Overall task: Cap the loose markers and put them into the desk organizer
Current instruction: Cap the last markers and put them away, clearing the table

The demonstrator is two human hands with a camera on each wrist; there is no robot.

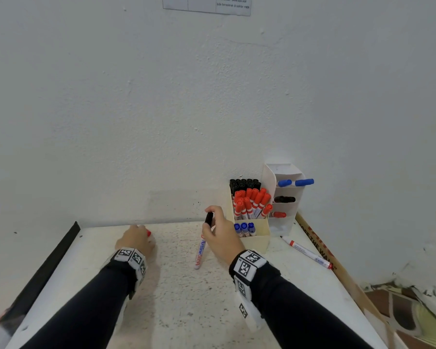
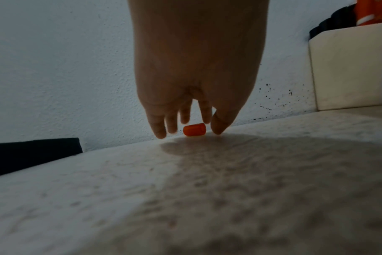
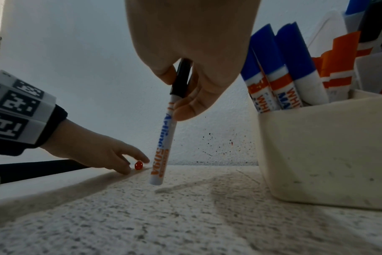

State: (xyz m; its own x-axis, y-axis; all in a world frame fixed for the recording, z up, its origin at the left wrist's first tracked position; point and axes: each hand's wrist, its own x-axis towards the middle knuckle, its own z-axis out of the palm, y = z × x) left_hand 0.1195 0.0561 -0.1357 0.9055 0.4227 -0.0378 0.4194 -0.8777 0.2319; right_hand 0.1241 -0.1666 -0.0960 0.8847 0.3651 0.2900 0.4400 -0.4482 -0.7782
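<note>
My right hand (image 1: 208, 221) pinches a white marker (image 1: 201, 250) by its black cap, so the barrel hangs tilted with its lower end just above the table. In the right wrist view the thumb and fingers (image 3: 185, 107) curl round that marker (image 3: 164, 143). My left hand (image 1: 144, 234) reaches down over a small red cap (image 1: 148, 233) lying near the wall. The red cap (image 2: 194, 129) sits on the table between my straight fingers (image 2: 159, 127) and thumb, ungripped. The cream desk organizer (image 1: 257, 239) holds several black, red and blue markers. An uncapped red marker (image 1: 307, 251) lies to its right.
A white tiered holder (image 1: 283, 170) behind the organizer carries blue, black and red caps. The wall (image 1: 161, 122) rises right behind the table (image 1: 176, 311). A wooden strip (image 1: 337, 263) runs along the right edge; a dark edge (image 1: 61, 245) borders the left.
</note>
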